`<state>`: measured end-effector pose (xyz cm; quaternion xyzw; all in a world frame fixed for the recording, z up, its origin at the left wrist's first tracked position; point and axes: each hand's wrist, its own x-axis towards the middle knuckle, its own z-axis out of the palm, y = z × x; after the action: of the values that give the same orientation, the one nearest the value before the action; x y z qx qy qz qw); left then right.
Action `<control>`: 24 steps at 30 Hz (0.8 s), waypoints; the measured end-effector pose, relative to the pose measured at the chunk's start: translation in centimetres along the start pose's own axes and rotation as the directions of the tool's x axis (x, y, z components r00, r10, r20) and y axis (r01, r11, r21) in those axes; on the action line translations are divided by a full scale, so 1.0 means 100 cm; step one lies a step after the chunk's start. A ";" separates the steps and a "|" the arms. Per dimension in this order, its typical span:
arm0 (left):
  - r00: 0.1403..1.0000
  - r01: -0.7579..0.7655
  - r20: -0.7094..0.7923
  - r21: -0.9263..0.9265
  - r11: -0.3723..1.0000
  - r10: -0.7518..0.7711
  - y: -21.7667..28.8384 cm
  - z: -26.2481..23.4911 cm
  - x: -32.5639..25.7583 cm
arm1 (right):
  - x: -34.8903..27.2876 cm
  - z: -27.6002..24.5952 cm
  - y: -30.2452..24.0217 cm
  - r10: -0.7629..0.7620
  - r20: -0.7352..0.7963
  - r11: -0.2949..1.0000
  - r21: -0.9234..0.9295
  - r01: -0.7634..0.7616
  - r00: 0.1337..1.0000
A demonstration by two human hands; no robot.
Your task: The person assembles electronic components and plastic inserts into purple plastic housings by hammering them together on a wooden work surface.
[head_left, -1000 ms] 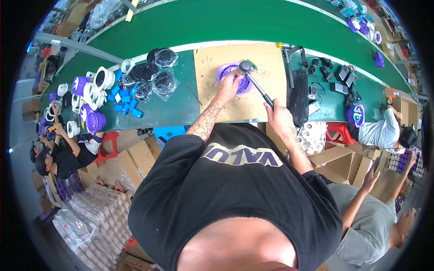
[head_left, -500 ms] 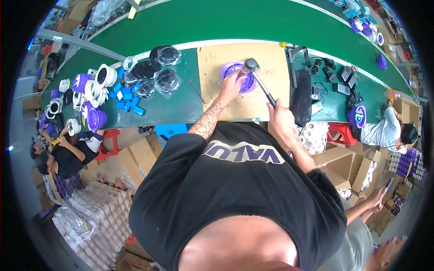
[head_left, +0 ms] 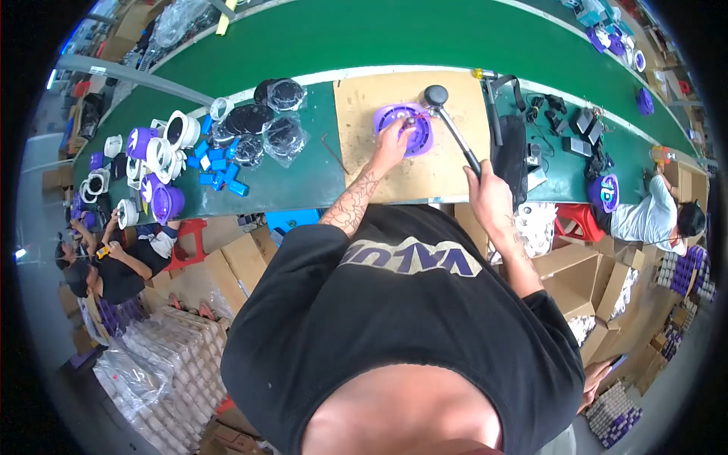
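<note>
The left hand (head_left: 392, 144) rests on the purple disc (head_left: 404, 127), fingers bent and pressing on its middle. The right hand (head_left: 489, 196) is closed around the handle of a hammer (head_left: 449, 125), whose dark head is just beside the disc's upper right edge. The disc lies on a brown board (head_left: 364, 121) on the green bench (head_left: 296, 182). To the left, clear bags (head_left: 282, 136) hold black round parts. Blue blocks (head_left: 216, 163) lie loose near purple and white housings (head_left: 155, 163). What the fingertips pinch is too small to tell.
</note>
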<state>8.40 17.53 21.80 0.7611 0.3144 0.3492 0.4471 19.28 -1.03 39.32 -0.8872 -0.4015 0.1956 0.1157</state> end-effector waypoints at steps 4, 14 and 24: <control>0.994 0.096 -0.021 -0.220 0.971 -0.103 -0.006 -0.006 0.006 | 0.032 0.009 0.027 0.061 -0.129 0.997 0.047 -0.056 0.990; 0.690 0.595 -0.111 -0.476 0.648 -0.716 -0.067 -0.102 -0.024 | 0.084 0.156 0.108 0.164 -0.244 0.983 -0.046 -0.180 0.956; 0.623 0.778 0.161 -0.225 0.586 -0.766 -0.057 -0.076 -0.054 | 0.093 0.188 -0.022 -0.477 -0.113 0.860 -0.266 0.436 0.871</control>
<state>-1.74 19.03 18.03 0.4878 0.5514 0.1426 0.6616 15.14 8.34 20.93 -0.7871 -0.6093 0.0357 0.0891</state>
